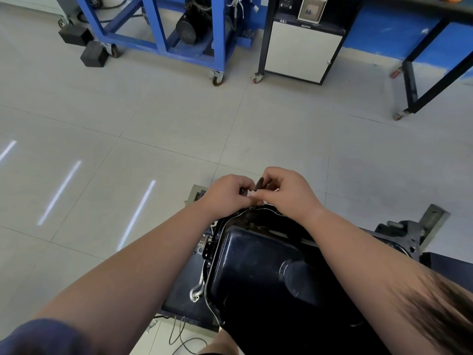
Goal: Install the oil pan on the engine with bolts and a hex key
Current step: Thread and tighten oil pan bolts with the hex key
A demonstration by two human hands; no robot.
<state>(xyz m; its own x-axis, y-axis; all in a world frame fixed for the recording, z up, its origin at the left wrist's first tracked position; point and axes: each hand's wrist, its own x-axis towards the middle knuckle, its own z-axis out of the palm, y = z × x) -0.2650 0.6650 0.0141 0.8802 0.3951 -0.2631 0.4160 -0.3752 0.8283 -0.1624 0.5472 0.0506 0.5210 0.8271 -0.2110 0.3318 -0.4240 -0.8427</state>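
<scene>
Clearly the glossy black stamped-metal oil pan (256, 267) is seated, sump upward, on the grey cast engine block (407, 234), with its thin flange rim lying along the block's edge. Both hands meet just above the pan's far end. The right hand (288, 193) pinches a small dark metal piece (259, 184) between thumb and fingertips; it is too small to tell whether it is a bolt or the hex key's short arm. The left hand (226, 194) has its fingers curled in against the same spot, though what they grip, if anything, is hidden. The pan looks stiff and moderately heavy, with a slick painted skin, so it would best be steadied by the flange, not the smooth bowl. The small piece is probably light and easy to drop, calling for a fingertip hold near its head.
</scene>
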